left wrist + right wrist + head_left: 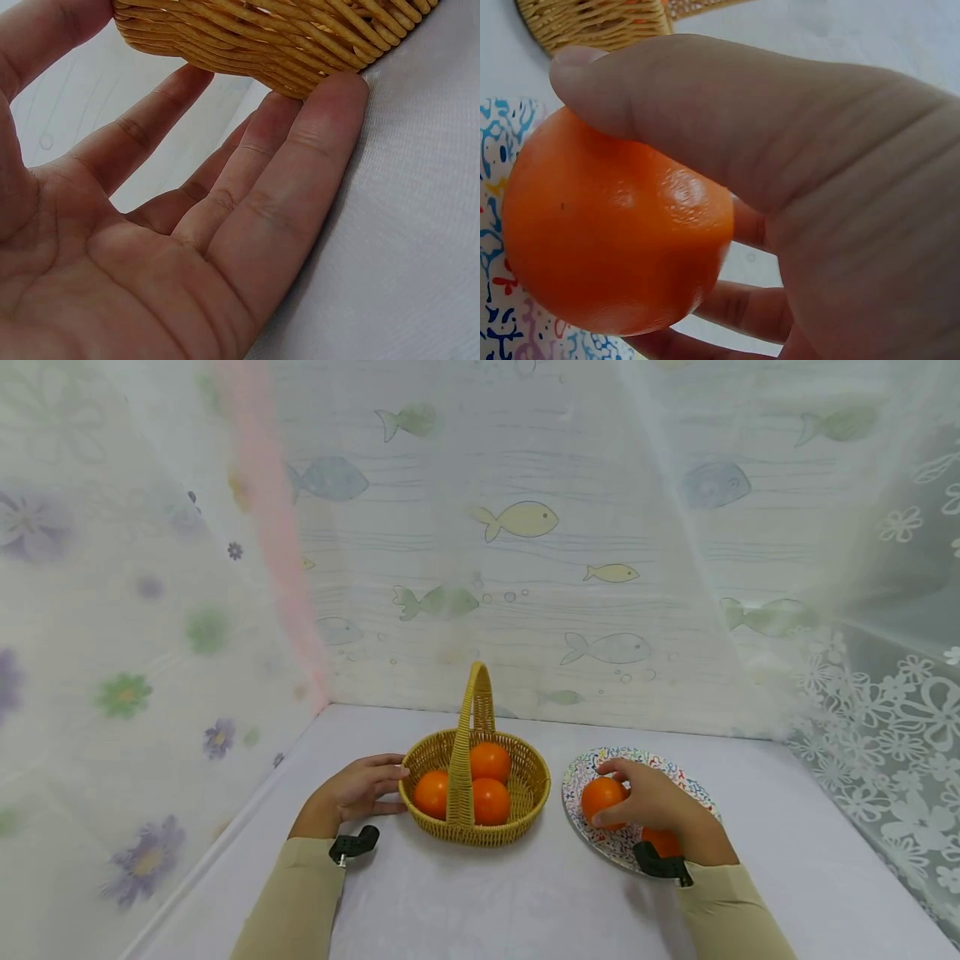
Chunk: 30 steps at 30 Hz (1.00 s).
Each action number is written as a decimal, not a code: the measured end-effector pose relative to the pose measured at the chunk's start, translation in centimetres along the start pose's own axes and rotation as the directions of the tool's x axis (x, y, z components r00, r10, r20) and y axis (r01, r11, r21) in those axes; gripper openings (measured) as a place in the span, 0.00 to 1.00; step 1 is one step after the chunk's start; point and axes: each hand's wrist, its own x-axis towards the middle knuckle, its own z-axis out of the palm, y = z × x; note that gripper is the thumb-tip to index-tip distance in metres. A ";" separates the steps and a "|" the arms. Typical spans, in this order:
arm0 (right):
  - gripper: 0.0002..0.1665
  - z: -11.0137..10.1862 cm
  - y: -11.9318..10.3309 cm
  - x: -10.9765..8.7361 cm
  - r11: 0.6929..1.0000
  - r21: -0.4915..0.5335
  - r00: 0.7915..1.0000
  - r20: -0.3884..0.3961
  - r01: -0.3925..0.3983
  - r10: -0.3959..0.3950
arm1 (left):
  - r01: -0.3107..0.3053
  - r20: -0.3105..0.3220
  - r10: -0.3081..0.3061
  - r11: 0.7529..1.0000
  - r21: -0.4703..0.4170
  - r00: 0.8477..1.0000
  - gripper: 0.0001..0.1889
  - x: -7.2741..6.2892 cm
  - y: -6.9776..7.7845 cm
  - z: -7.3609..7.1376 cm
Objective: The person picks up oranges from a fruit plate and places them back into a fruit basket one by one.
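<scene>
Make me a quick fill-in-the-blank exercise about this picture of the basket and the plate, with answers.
1. Inside the basket you can see ____ oranges.
2. The person's ____ hand grips an orange, while the other hand touches the basket.
3. In the head view, the basket stands to the ____ of the plate.
4. The printed animals on the back curtain are ____.

Missing words: three; right; left; fish.

No lettering, label, brand, number or sign can be read in any view.
</scene>
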 end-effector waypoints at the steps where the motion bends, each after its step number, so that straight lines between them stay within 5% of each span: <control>1: 0.48 0.0 0.0 0.0 1.000 0.003 1.000 0.003 -0.001 0.001 | -0.001 0.004 0.001 1.000 0.001 1.000 0.32 0.0 0.0 0.0; 30: 0.48 -0.4 0.0 -0.2 0.999 -0.031 0.999 -0.033 -0.008 0.007 | -0.002 0.013 0.003 1.000 -0.005 1.000 0.32 -0.2 0.0 0.0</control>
